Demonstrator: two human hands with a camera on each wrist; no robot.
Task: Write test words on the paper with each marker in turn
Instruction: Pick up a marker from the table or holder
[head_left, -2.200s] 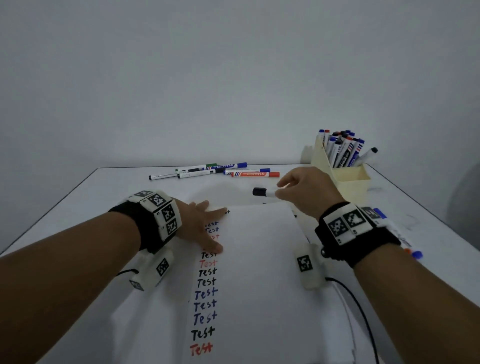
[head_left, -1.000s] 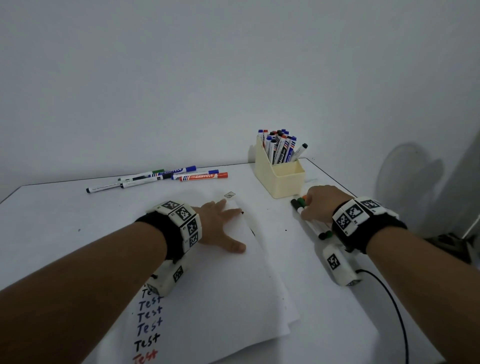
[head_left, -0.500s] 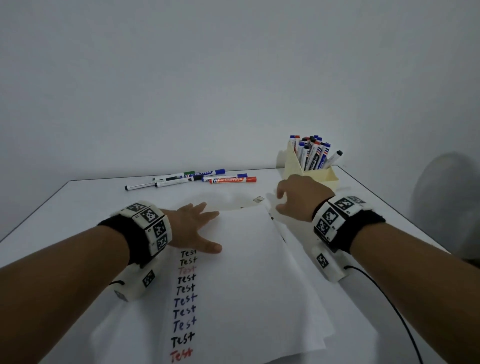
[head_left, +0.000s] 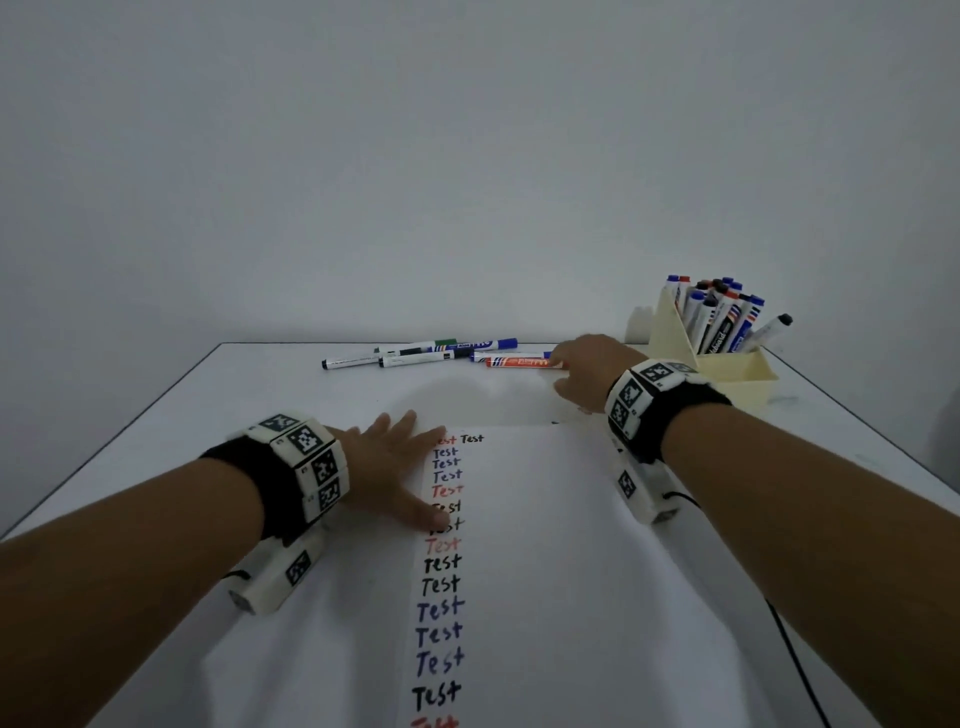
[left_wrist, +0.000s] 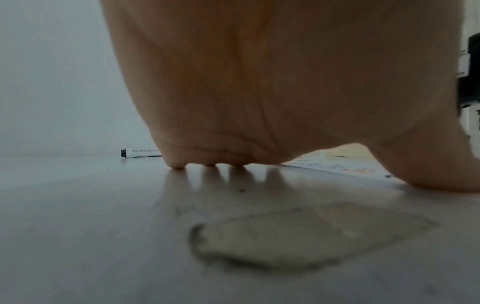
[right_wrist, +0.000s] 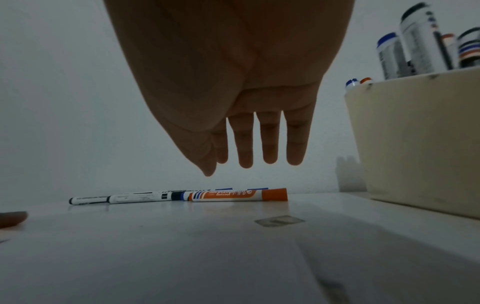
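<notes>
Your left hand (head_left: 384, 467) lies flat w/ fingers spread straight, pinning the paper (head_left: 545, 545) by its far left corner beside the column of "Test" words; the sheet looks thin and floppy, so it'll prob. slide if you let go. Further right, the orange marker (head_left: 522, 362) lies at the near edge of the loose row at the table's far side; it looks light, stiff and smooth, likely to roll, so pinch it mid-barrel, not by the cap. Your right hand (head_left: 589, 374) hovers just over its right end, fingers straight and empty.
</notes>
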